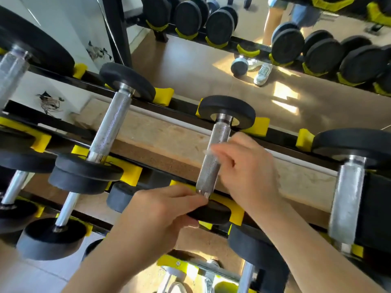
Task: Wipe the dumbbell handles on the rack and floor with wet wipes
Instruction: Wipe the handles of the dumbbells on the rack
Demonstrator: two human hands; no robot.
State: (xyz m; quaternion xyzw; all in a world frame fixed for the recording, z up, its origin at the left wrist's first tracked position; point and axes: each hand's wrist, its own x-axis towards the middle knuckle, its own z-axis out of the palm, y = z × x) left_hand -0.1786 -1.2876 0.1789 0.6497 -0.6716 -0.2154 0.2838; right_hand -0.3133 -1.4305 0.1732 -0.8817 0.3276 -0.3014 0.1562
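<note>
A small dumbbell with black round ends and a knurled silver handle (213, 159) lies across the rack's top tier, its ends in yellow cradles. My left hand (160, 210) grips the dumbbell's near black end (211, 212) at the front rail. My right hand (247, 168) is at the right side of the handle, fingers curled, pinching a thin, blurred white wet wipe (208, 151) against the metal. Part of the handle's right side is hidden by my fingers.
Neighbouring dumbbells sit left (110, 127) and right (349, 195) on the same black rack with yellow cradles (257, 126). Lower tiers hold more dumbbells (50, 235). A mirror behind reflects the rack, a floor dumbbell and a person's legs (273, 24).
</note>
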